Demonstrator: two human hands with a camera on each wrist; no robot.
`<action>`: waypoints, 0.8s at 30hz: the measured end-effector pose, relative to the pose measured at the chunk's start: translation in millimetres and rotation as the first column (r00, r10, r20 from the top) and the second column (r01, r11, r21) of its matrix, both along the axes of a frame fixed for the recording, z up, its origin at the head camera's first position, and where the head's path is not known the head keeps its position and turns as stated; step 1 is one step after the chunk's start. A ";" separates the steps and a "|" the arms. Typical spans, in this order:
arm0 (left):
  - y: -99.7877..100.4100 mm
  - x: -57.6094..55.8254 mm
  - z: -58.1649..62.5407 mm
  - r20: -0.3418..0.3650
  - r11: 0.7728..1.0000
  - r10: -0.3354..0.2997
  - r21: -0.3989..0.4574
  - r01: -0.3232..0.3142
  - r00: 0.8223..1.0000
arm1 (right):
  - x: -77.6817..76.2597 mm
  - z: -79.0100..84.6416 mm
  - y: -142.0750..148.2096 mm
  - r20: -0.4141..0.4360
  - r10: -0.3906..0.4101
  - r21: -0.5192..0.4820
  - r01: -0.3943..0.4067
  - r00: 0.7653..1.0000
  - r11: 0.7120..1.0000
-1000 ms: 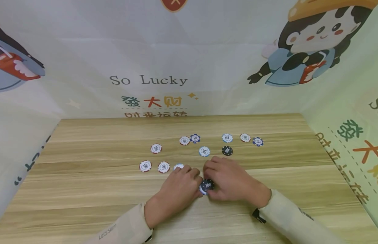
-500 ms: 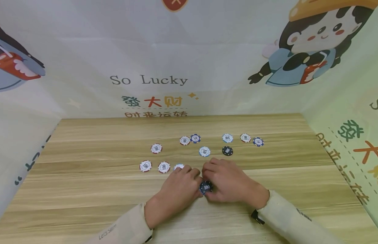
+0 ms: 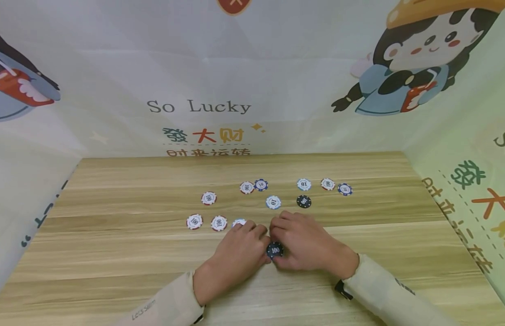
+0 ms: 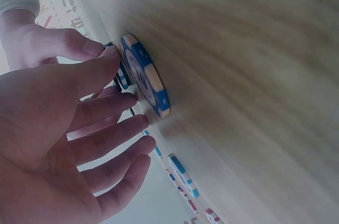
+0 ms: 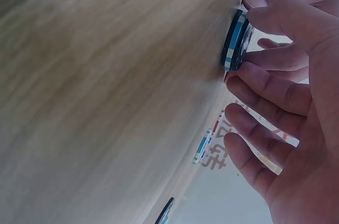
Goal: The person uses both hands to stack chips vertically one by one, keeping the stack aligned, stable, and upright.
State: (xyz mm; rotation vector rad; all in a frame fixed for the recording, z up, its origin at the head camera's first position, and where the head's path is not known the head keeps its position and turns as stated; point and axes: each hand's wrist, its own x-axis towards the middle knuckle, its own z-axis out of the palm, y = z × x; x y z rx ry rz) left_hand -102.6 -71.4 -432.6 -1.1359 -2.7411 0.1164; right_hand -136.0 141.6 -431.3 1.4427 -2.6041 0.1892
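Note:
A short stack of poker chips (image 5: pixel 236 41) stands on the table between both hands, with a black 100 chip (image 3: pixel 275 250) on top and a blue-and-white edge below it. My right hand (image 3: pixel 303 242) pinches the stack from the right with thumb and index finger. From the left, my left hand (image 3: pixel 240 249) holds the stack's edge between its thumb and index finger. A blue-and-white poker chip (image 4: pixel 145 75) lies close by the left fingers in the left wrist view; the head view hides it. Just beyond the left knuckles, a light-blue chip (image 3: pixel 238 222) is partly covered.
Several loose chips lie farther back, among them a red-edged 100 chip (image 3: pixel 218 223), a light-blue 10 chip (image 3: pixel 273 202), a black chip (image 3: pixel 304 201) and a dark-blue chip (image 3: pixel 345 189). Printed cloth walls (image 3: pixel 252 72) border the wooden table (image 3: pixel 113 253) at the back and sides.
The black top chip has shifted slightly left and now covers the blue-and-white rim that showed beneath it. My right hand has edged left with it; my left hand has hardly moved.

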 end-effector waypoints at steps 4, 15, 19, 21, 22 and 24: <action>0.2 0.1 0.1 0.000 1.000 -0.001 -0.002 0.001 1.000 | -0.2 -0.7 0.4 -0.006 0.000 0.006 0.000 1.000 1.000; 0.7 -0.6 -0.1 -0.005 1.000 0.001 0.003 -0.001 1.000 | -1.5 -1.5 0.8 -0.019 0.013 0.013 -0.013 1.000 1.000; 0.8 -0.3 0.8 -0.005 1.000 0.002 0.001 -0.002 1.000 | -1.4 -0.5 0.4 -0.009 0.008 0.022 -0.008 1.000 1.000; 0.9 -0.1 1.0 -0.002 1.000 0.003 0.001 -0.003 1.000 | -1.3 -0.2 0.2 -0.002 0.004 0.028 -0.004 1.000 1.000; 0.9 0.0 1.2 0.001 1.000 0.003 0.002 -0.003 1.000 | -1.1 -0.1 0.2 0.002 0.002 0.029 -0.002 1.000 1.000; 1.0 0.3 1.4 0.009 1.000 0.004 0.007 -0.004 1.000 | -0.8 0.0 0.3 0.006 -0.001 0.031 0.001 1.000 1.000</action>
